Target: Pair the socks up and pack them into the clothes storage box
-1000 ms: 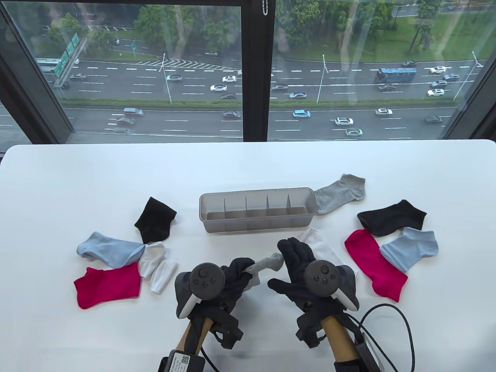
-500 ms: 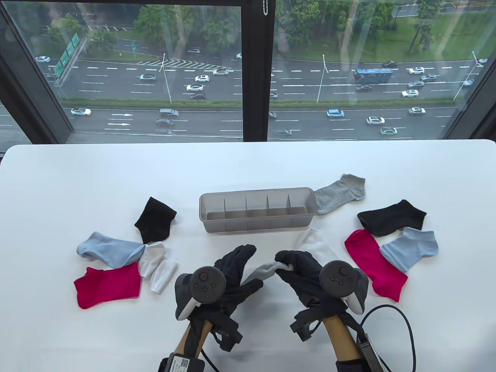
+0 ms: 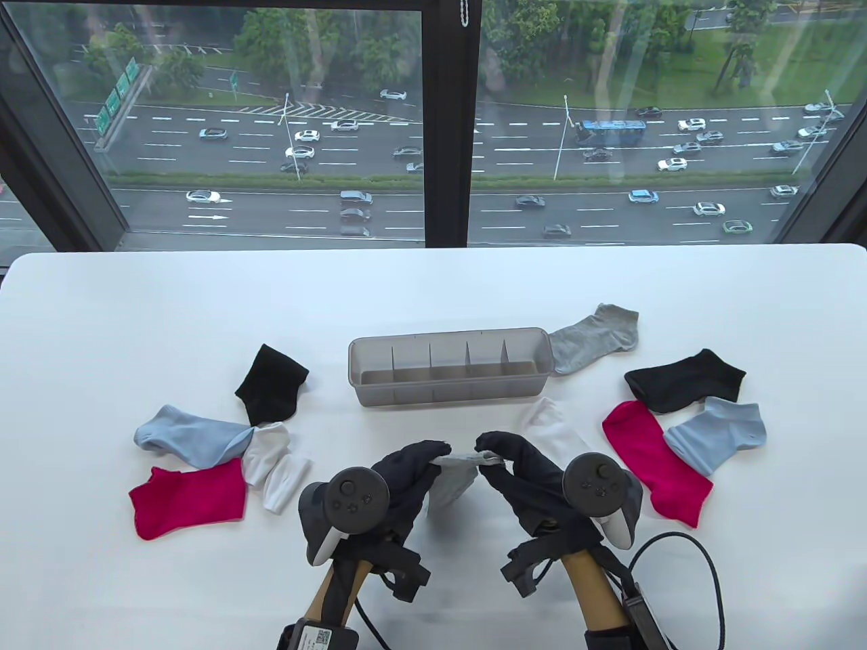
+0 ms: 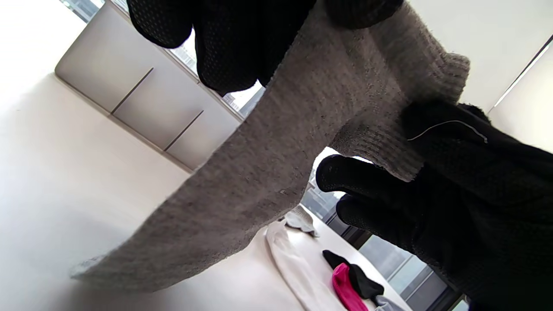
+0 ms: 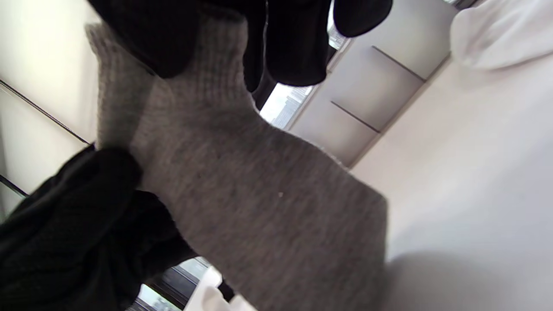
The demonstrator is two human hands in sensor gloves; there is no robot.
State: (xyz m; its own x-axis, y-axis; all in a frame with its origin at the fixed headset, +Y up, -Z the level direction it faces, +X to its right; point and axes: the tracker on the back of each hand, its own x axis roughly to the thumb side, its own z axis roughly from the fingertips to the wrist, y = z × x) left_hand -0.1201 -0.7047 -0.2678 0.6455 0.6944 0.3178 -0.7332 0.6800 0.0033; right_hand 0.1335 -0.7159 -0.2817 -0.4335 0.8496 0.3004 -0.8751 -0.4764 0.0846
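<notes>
Grey sock [image 3: 452, 482] is held up near the table's front edge, its cuff stretched between both hands, its length hanging toward the table. Left hand [image 3: 405, 474] pinches one cuff corner, right hand [image 3: 518, 470] the other. Storage box [image 3: 448, 395] lies directly beyond, empty; matching grey sock [image 3: 596, 336] touches its right end, nearer the right hand

Two gloved hands hold one grey sock [image 3: 452, 482] up by its top edge. The left hand [image 3: 406, 474] pinches one end and the right hand [image 3: 521, 470] pinches the other. The sock hangs down between them. Behind them sits the grey box [image 3: 448, 393] on the white table [image 3: 433, 291].
</notes>
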